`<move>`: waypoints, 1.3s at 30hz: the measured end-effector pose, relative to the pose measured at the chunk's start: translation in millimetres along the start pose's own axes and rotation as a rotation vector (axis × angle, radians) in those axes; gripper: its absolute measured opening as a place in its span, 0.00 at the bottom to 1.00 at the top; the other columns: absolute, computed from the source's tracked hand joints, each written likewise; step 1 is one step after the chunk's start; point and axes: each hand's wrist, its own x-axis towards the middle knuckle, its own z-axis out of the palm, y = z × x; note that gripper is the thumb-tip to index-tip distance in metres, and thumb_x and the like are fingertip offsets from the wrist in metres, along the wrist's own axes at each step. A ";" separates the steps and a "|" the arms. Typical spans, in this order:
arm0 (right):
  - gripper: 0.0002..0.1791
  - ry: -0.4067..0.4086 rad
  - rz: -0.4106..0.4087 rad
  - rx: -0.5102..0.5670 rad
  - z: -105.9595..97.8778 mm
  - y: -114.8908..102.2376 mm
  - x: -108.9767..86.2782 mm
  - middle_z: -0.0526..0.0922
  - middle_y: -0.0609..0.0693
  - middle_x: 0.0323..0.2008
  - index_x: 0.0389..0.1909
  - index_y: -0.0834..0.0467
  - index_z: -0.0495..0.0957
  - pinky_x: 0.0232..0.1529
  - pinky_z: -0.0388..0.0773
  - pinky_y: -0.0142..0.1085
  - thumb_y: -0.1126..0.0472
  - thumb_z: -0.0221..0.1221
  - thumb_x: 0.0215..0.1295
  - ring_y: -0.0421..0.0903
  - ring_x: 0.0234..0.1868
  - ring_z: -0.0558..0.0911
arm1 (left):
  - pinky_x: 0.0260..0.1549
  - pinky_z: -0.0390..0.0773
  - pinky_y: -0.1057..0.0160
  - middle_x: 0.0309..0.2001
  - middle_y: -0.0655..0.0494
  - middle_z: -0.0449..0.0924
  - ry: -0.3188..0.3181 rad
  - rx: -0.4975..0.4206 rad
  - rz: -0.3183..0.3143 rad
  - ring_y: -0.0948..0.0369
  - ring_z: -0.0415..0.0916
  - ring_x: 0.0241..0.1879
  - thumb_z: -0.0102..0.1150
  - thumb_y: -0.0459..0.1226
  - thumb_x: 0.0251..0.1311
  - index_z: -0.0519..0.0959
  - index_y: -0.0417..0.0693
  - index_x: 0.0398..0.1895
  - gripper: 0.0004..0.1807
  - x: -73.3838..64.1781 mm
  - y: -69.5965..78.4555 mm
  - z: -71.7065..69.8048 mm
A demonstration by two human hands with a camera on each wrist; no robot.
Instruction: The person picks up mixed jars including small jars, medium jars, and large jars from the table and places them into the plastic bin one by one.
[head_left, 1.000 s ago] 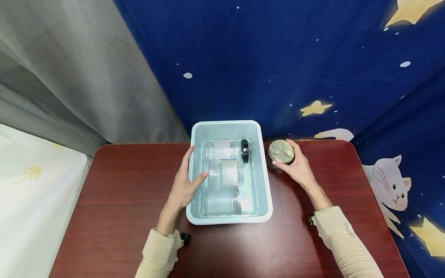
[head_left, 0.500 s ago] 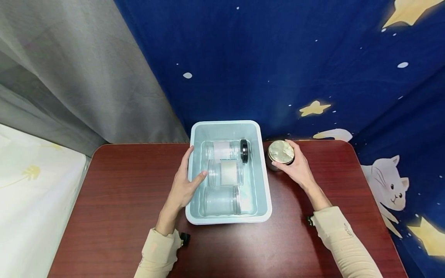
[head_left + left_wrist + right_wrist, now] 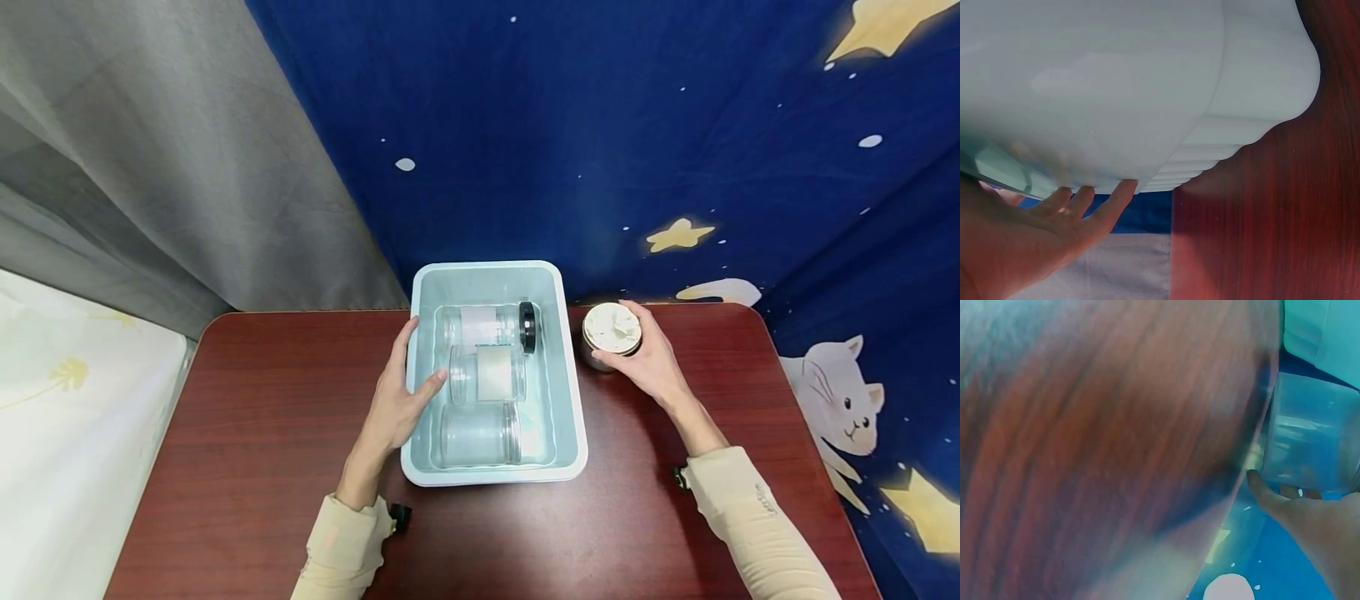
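Note:
My left hand [image 3: 397,400] lies at the left side of a pale blue plastic basin [image 3: 495,476]. Its fingers touch the outer wall, as the left wrist view also shows, and the thumb reaches over the rim. Inside lie three clear jars on their sides: one with a black lid [image 3: 528,327], a middle jar [image 3: 495,373] with a pale label, and a front jar [image 3: 476,433]. Right of the basin, my right hand [image 3: 651,358] grips a clear jar [image 3: 1313,437] by its upper part. This jar's round metallic top [image 3: 612,328] looks crinkled and catches the light.
The dark red wooden table [image 3: 285,433] carries the basin and the held jar, both near its back edge. Behind hang a blue curtain [image 3: 487,167] with stars and a grey curtain [image 3: 195,167]. A white surface [image 3: 67,433] stands at the left.
My right hand has shifted slightly right with the jar, and the jar's top has gone from gold to whitish. The left hand and the basin stay in place.

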 end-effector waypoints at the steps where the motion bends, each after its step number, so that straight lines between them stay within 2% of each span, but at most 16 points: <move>1: 0.53 0.000 -0.003 0.001 -1.4 -1.1 0.0 0.70 0.54 0.66 0.71 0.50 0.64 0.64 0.62 0.52 0.56 0.80 0.42 0.52 0.64 0.69 | 0.62 0.62 0.38 0.77 0.49 0.53 0.001 -0.001 0.001 0.45 0.57 0.72 0.61 0.45 0.67 0.47 0.64 0.80 0.44 -0.1 0.3 0.1; 13: 0.54 -0.005 -0.041 -0.043 -11.4 -10.9 3.6 0.69 0.55 0.66 0.72 0.48 0.63 0.63 0.62 0.55 0.55 0.80 0.43 0.53 0.64 0.69 | 0.64 0.59 0.38 0.77 0.54 0.51 -0.002 -0.008 -0.006 0.48 0.54 0.73 0.61 0.43 0.67 0.46 0.66 0.80 0.44 -1.0 -0.1 -0.3; 18: 0.55 0.017 -0.042 -0.052 -13.9 -11.3 1.5 0.70 0.53 0.65 0.72 0.48 0.63 0.62 0.63 0.53 0.56 0.81 0.40 0.52 0.63 0.70 | 0.65 0.58 0.38 0.78 0.54 0.50 -0.007 -0.021 -0.020 0.49 0.53 0.74 0.62 0.41 0.67 0.46 0.62 0.80 0.45 -1.2 0.4 0.8; 26: 0.54 0.034 -0.085 -0.065 -19.8 -18.6 0.3 0.71 0.52 0.62 0.70 0.47 0.66 0.60 0.63 0.52 0.56 0.82 0.38 0.50 0.61 0.71 | 0.66 0.57 0.39 0.77 0.61 0.50 0.007 -0.004 -0.005 0.56 0.53 0.74 0.61 0.46 0.67 0.47 0.67 0.79 0.44 -1.6 1.3 0.4; 32: 0.54 0.034 -0.109 -0.124 -27.4 -25.1 1.8 0.72 0.53 0.57 0.70 0.46 0.66 0.56 0.64 0.52 0.54 0.82 0.38 0.51 0.57 0.72 | 0.66 0.55 0.39 0.77 0.61 0.50 0.008 -0.008 -0.007 0.56 0.52 0.74 0.62 0.42 0.67 0.47 0.67 0.80 0.45 -0.7 1.9 0.9; 39: 0.54 0.026 -0.122 -0.151 -34.4 -30.6 6.5 0.71 0.54 0.58 0.71 0.46 0.66 0.56 0.64 0.53 0.53 0.81 0.39 0.52 0.57 0.71 | 0.66 0.56 0.38 0.78 0.60 0.50 0.007 -0.006 -0.009 0.55 0.52 0.74 0.61 0.42 0.67 0.47 0.66 0.80 0.44 -0.8 0.8 0.5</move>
